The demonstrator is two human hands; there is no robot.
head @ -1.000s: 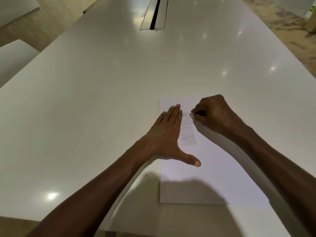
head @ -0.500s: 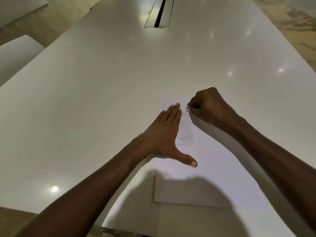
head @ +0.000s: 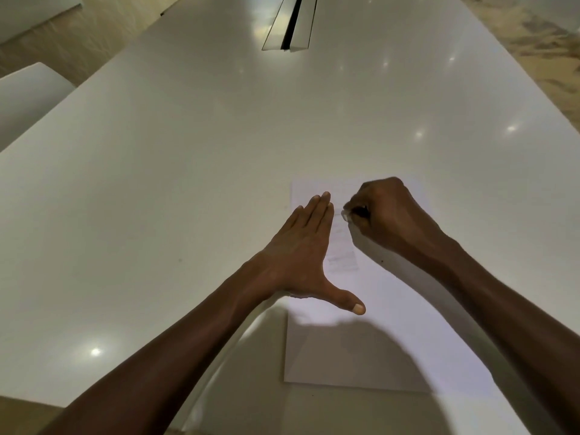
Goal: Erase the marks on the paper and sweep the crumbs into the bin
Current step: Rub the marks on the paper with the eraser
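Observation:
A white sheet of paper [head: 370,350] lies on the white table [head: 188,171], right of centre near the front edge. Faint pencil marks [head: 342,255] run down its upper left part. My left hand [head: 301,255] lies flat on the paper's left edge, fingers straight and together, thumb spread out. My right hand [head: 386,215] is curled in a fist at the top of the marks and pinches a small white eraser [head: 345,215], whose tip touches the paper. A few dark specks lie on the sheet near my right wrist. No bin is in view.
A long cable slot [head: 292,23] with open flaps sits in the table's far middle. A white chair [head: 28,98] stands off the table's left side. Patterned floor shows at the far right.
My right hand with the eraser has shifted slightly away along the marks and back toward my left fingertips. The left hand stays pressed on the paper. The camera tilted a little.

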